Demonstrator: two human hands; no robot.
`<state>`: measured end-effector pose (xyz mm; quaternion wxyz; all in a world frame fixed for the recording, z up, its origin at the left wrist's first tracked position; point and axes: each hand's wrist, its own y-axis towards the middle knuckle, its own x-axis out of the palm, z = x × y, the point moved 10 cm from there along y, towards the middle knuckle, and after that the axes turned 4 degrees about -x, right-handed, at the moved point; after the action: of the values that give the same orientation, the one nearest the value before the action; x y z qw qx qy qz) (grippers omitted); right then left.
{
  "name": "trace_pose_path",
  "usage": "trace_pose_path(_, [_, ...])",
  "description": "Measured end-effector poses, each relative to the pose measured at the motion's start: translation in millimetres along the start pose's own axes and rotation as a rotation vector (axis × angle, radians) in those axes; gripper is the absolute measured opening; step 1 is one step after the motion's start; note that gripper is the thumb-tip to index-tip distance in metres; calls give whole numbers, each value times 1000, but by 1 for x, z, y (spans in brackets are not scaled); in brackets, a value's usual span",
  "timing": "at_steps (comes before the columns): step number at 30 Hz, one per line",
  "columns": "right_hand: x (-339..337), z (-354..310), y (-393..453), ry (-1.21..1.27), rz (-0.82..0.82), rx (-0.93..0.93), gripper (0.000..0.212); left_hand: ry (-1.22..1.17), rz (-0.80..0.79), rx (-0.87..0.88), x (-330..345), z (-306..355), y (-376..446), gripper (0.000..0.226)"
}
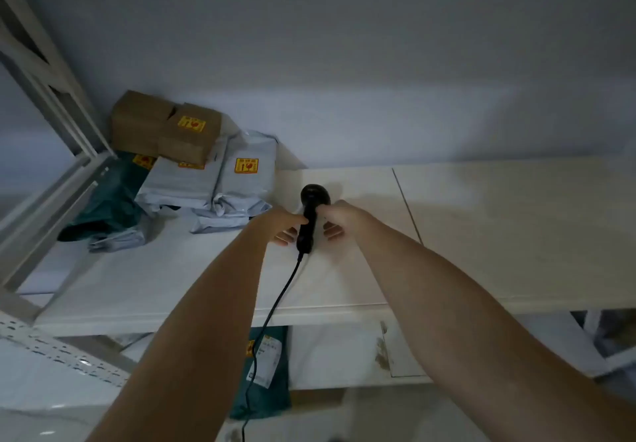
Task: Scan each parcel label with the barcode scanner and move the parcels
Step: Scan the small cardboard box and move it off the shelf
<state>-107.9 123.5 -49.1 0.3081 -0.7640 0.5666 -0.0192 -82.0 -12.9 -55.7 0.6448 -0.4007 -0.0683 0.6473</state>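
A: Surface: white shelf board [481, 235] with a thin seam right of centre, against a plain pale wall [344, 63]; dim light. White metal rack frame [51, 73] at far left.

B: Scanner?

A: Black handheld barcode scanner [309, 216] with black cable [275, 300] trailing off the front edge. Left hand [280, 225] and right hand [339, 219] both grip its handle, fingers curled, above the board.

B: Parcels?

A: Back left corner: brown cardboard boxes [165, 128] on grey plastic mailer bags [220, 187], yellow stickers showing; dark green mailer bag [106, 204] beside them. Another green labelled bag [265, 366] on the lower shelf, partly behind the left forearm.
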Motion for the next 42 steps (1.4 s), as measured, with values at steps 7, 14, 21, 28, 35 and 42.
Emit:
trace_pose_path(7, [17,-6,17,93,16,33,39,-176,-142,11,12,2,7,45])
trace_pose_path(14, [17,-6,28,330,127,-5,41,-165,-216,183,9,21,5,40])
trace_pose_path(21, [1,-82,13,418,216,-216,8,-281,-197,352,-42,65,-15,17])
trace_pose_path(28, [35,-137,7,501,246,-326,15,192,472,584,-177,101,-35,17])
trace_pose_path(35, [79,-169,15,400,251,-375,20,783,973,350,-259,91,-33,62])
trace_pose_path(42, [84,-171,24,363,236,-324,16,1040,980,125,-250,69,-9,79])
